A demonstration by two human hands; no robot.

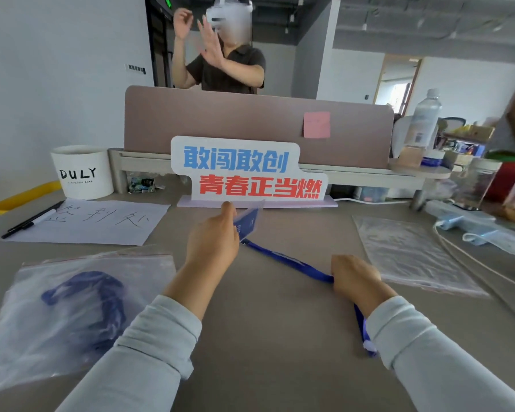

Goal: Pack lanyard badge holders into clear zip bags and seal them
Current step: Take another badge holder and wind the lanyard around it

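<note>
Left hand [213,242] has its fingers pinching the badge holder [248,220], lifted a bit above the bench [274,346] near the middle. Right hand [356,278] is closed around the blue lanyard [292,261], which stretches between both hands. One filled zip bag [72,310] lies on the left, an empty zip bag [411,254] lies flat on the right

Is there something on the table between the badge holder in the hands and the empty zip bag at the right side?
Nothing visible. The left hand holds the badge holder, the right hand its blue lanyard. Only bare table lies between them and the empty zip bag.
</note>
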